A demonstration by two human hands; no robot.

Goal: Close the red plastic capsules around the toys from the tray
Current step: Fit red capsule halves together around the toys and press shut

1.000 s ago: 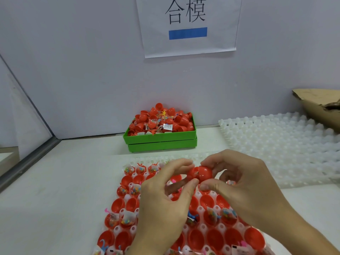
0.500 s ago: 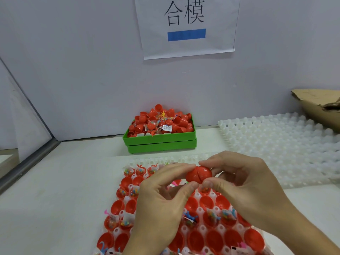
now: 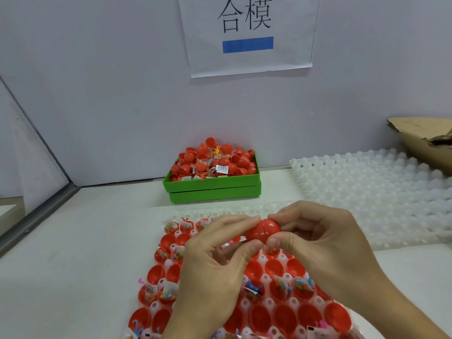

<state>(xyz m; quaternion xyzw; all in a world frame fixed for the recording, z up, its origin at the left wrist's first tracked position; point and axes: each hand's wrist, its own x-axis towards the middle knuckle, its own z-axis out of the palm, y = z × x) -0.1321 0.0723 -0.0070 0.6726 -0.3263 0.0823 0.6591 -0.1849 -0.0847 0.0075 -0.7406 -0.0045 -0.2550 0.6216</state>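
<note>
- Head view, looking down at a white table (image 3: pixel 80 253) set against a pale wall.
- Left hand (image 3: pixel 215 267) and right hand (image 3: pixel 320 243) meet above the near tray, both pinching one red capsule (image 3: pixel 263 230).
- Capsule: two halves together, seam running roughly vertical across the middle; held in the air, clear of the tray below.
- Left hand: forefinger tip on the capsule's upper left, thumb tip under its lower left; remaining fingers curled beneath.
- Right hand: forefinger over the top right, thumb pressed on the lower right; other fingers curled behind.
- Near tray (image 3: pixel 265 261), white with round cells, lies directly under the hands. Most cells carry open red capsule halves (image 3: pixel 259 316); several hold small bagged toys (image 3: pixel 281 287) with coloured bits inside.
- Farthest row of this tray shows bagged toys without red halves filling every cell; detail there is small.
- Green bin (image 3: pixel 212 185) stands against the wall beyond the tray, heaped with red capsule pieces and toy packets.
- A second white cell tray (image 3: pixel 371 192) lies to the right, apart from the near tray's red halves.
- Torn cardboard (image 3: pixel 420 140) at the far right edge, behind that tray.
- Paper sign (image 3: pixel 248 33) on the wall, two black characters above a blue bar.
</note>
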